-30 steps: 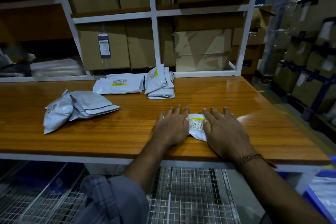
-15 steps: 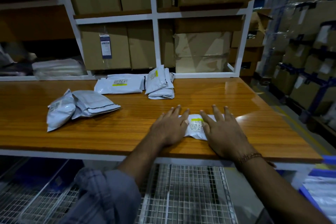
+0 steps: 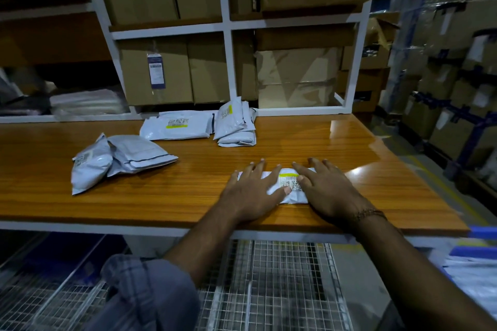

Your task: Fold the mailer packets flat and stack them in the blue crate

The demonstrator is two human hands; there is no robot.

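Hands (image 3: 252,193) (image 3: 329,191) spread flat, pressing 1 packet (image 3: 289,185) on table (image 3: 188,196); 4-odd packets (image 3: 122,160) unfolded, crate (image 3: 481,250) barely visible.

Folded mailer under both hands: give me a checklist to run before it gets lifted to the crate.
1. Folded mailer lies flat on the wooden table: ok.
2. Left hand presses it with straight fingers: ok.
3. Right hand presses its other end: ok.
4. Either hand grips it for lifting: not ok.
5. Fold holds once released: cannot tell.
6. Room in the blue crate, mostly out of view: cannot tell.
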